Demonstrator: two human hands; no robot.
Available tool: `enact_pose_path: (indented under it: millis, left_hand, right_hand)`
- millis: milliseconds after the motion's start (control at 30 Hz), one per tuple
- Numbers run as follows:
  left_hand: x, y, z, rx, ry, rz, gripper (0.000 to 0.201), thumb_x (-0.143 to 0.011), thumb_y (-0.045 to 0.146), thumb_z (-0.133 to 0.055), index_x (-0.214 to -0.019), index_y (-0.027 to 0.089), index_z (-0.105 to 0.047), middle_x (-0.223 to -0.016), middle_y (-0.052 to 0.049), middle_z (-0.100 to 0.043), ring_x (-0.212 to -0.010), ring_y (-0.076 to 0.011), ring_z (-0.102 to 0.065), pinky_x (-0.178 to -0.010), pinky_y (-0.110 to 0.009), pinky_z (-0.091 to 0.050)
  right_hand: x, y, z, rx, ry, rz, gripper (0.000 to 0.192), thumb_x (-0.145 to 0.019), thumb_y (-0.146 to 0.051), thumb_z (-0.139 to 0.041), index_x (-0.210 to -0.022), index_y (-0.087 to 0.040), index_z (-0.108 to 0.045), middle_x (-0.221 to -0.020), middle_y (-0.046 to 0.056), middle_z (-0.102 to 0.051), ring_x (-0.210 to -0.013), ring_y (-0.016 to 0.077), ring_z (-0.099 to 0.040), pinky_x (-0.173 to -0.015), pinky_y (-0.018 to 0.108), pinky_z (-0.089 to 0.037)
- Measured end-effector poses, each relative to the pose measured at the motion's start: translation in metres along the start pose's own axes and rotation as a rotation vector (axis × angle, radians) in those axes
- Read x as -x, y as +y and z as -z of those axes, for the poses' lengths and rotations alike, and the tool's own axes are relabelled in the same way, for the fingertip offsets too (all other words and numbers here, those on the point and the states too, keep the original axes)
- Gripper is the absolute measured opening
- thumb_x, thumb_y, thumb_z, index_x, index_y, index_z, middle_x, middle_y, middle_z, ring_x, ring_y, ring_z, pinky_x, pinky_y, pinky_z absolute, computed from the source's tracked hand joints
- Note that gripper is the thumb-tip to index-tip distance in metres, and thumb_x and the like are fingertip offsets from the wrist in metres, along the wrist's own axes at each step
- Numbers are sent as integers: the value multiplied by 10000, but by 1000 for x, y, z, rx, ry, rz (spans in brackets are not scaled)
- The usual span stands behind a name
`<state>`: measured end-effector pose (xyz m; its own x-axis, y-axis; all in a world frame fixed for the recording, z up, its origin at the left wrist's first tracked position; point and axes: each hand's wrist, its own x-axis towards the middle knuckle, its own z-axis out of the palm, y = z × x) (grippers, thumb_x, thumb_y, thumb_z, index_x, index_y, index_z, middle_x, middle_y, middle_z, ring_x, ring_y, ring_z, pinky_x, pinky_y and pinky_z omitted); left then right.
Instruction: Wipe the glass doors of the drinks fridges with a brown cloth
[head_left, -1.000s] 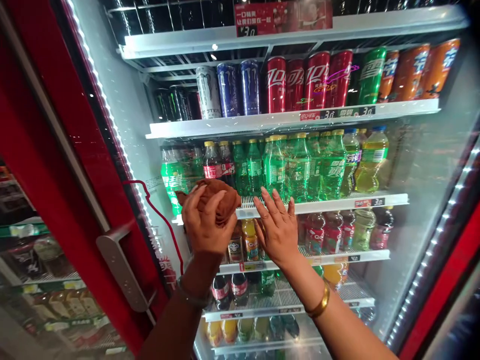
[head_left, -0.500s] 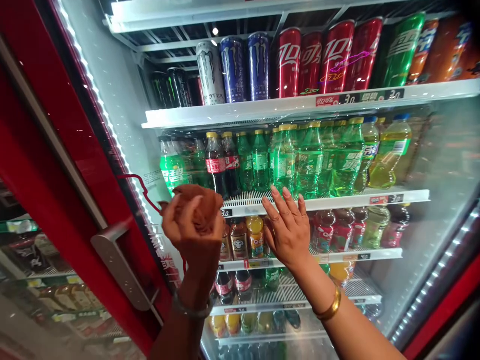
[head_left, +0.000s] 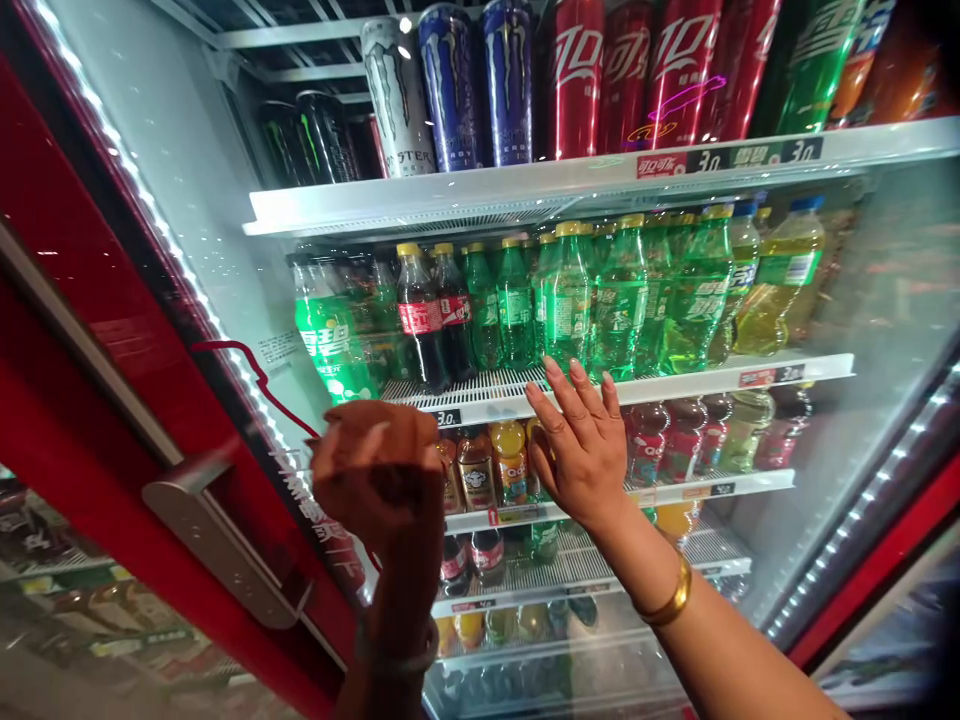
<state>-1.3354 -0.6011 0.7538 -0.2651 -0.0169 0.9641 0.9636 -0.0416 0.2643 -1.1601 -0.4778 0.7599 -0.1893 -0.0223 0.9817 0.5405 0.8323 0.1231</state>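
My left hand (head_left: 360,475) is closed on a crumpled brown cloth (head_left: 401,420), in front of the left end of the drinks shelves. Shadow darkens it, and part of the cloth is hidden by the fingers. My right hand (head_left: 581,440) holds nothing; its fingers are stretched out across the front edge of a white shelf (head_left: 675,388). Whether the palm presses on that edge I cannot tell. Just behind the fingertips stand green soda bottles (head_left: 566,300) with yellow caps. Two cola bottles (head_left: 420,318) are on the same shelf, above my left hand.
A red cooler door (head_left: 150,420) with a metal handle (head_left: 217,540) stands at the left. A tall green-labelled bottle (head_left: 330,330) is at the shelf's left end. Cans (head_left: 510,85) line the upper shelf; juice bottles (head_left: 512,462) fill a lower one. A red cord (head_left: 259,378) hangs at the left.
The shelves look closer, and the upper ones have shifted up in view. My left hand has dropped slightly and turned darker. My right hand stays at the shelf edge.
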Motion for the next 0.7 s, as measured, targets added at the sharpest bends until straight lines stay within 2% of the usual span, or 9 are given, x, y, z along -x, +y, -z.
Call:
enact_pose_path:
  millis: [67, 133, 167, 333, 400, 467, 533, 600, 700]
  left_hand:
    - [21, 4, -2, 20, 24, -162, 545, -798, 240, -830, -1305, 241, -630, -1497, -124, -469, -1383, -357, -504, -1165, -619, -436]
    - [31, 3, -1, 45, -32, -302, 457, -791, 226, -848, -1218, 258, -686, -1443, -97, -524, -1349, -332, -554, -1173, -589, -447]
    - [30, 1, 0, 47, -57, -322, 448, -794, 232, -853, -1211, 258, -692, -1450, -99, -526, -1361, -333, -552, -1182, -586, -440]
    - [3, -2, 7, -54, 50, -44, 556, -804, 288, -840, -1318, 213, -642, -1527, -174, -475, -1439, -367, -474, -1200, -628, -396]
    - [4, 7, 2, -61, 28, -102, 505, -806, 277, -837, -1275, 221, -659, -1497, -166, -507, -1411, -359, -502, -1198, -629, -394]
    - [14, 18, -5, -17, -74, -300, 421, -805, 209, -837, -1196, 249, -687, -1428, -127, -559, -1389, -335, -534, -1176, -574, -437]
    - [25, 25, -10, 41, -177, -432, 409, -793, 130, -834, -1155, 266, -700, -1370, -98, -588, -1389, -315, -549, -1143, -500, -483]
    - [28, 24, -8, 60, -211, -441, 426, -782, 128, -848, -1157, 270, -702, -1375, -98, -590, -1403, -321, -544, -1137, -486, -489]
    - [16, 7, 4, 32, -155, -327, 440, -787, 239, -869, -1191, 258, -695, -1460, -125, -553, -1410, -354, -530, -1200, -579, -416]
  right_hand:
    - [0, 0, 1, 5, -3, 1, 720, -971, -223, -577, -1642, -272, -319, -1724, 7, -310, -1619, 228, -297, -1369, 525, -199]
    - [-1, 1, 2, 7, -4, 6, 719, -976, -232, -580, -1643, -273, -314, -1724, 6, -308, -1621, 222, -290, -1370, 521, -196]
    - [-1, 1, 2, 6, -1, 8, 720, -978, -234, -581, -1644, -273, -312, -1723, 6, -309, -1622, 221, -289, -1370, 520, -196]
    - [0, 0, 1, 13, -9, -8, 757, -982, -222, -571, -1663, -299, -251, -1723, 3, -309, -1620, 222, -293, -1368, 526, -207]
    - [2, -2, 0, 29, -31, -23, 768, -989, -234, -563, -1671, -309, -217, -1727, -4, -294, -1627, 221, -272, -1372, 525, -192]
    - [6, -6, 0, 45, -50, -37, 764, -1002, -253, -545, -1677, -314, -191, -1731, -13, -280, -1636, 215, -242, -1378, 519, -169]
    - [12, -10, 0, 49, -66, -47, 750, -1014, -266, -523, -1680, -305, -180, -1735, -11, -268, -1643, 209, -217, -1382, 509, -147]
    - [20, -14, 0, 46, -77, -54, 736, -1018, -271, -505, -1681, -282, -186, -1739, 2, -258, -1648, 204, -194, -1385, 492, -129]
    - [34, -20, -1, 58, -76, -53, 732, -1015, -284, -499, -1681, -258, -197, -1743, 11, -245, -1653, 197, -165, -1387, 463, -105]
